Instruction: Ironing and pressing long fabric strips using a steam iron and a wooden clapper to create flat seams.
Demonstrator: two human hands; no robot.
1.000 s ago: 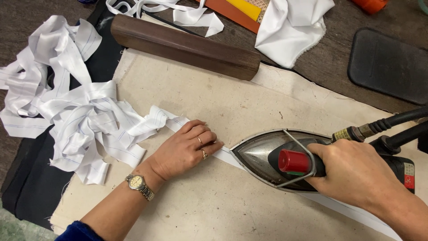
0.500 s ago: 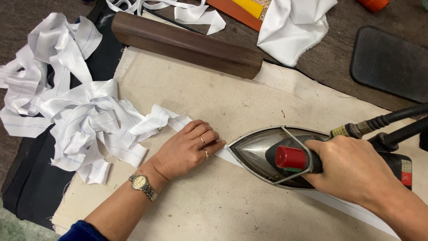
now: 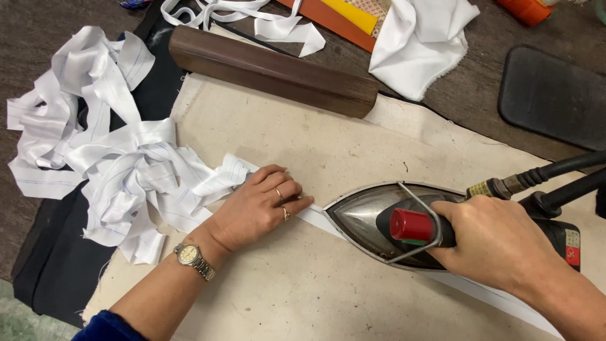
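We press a white fabric strip (image 3: 319, 218) lying flat on the beige pressing cloth (image 3: 303, 145) that covers the tabletop (image 3: 480, 82). Our left hand (image 3: 255, 208) lies open on the strip, fingertips just ahead of the iron (image 3: 372, 221); our right hand (image 3: 499, 243) has its grip closed around the iron's handle. To press well, we judge the strip should stay taut and straight, fingers clear of the tip. The iron hides the strip beneath it, and its far end is cut off by the frame edge.
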